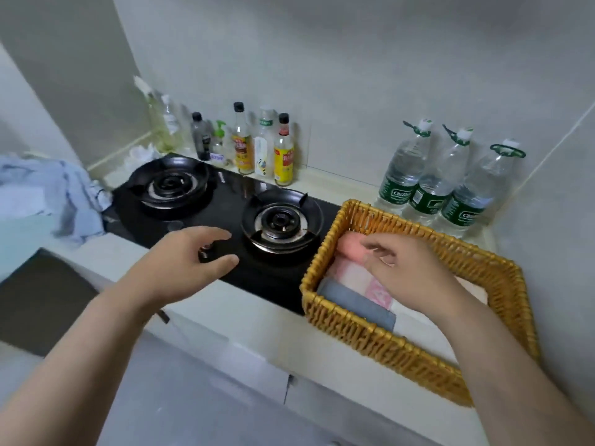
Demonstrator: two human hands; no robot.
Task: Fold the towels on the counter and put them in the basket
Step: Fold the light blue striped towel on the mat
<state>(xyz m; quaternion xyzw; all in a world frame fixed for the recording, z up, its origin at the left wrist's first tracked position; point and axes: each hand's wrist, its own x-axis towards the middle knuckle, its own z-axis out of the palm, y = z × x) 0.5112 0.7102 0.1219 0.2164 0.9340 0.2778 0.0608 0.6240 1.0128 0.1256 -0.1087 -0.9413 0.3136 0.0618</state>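
Note:
A woven yellow basket (pixel 380 329) stands on the counter at the right. Inside it lie folded towels: a pink one (pixel 352 247) at the far end, a pink-and-white checked one (pixel 357 278) under it, and a grey one (pixel 357 304) at the near left. My right hand (pixel 409 272) hovers over the basket with loosely curled fingers just above the pink towel and holds nothing. My left hand (pixel 190 259) reaches out over the black stove with relaxed fingers, empty. A crumpled light-blue towel (pixel 54 194) lies on the counter at the far left.
A black two-burner gas stove (pixel 222 217) fills the counter's middle, its knob beneath my left hand. Several sauce and oil bottles (pixel 257 149) line the back wall. Three large water bottles (pixel 444 181) stand behind the basket. A dark opening (pixel 38 300) sits at the lower left.

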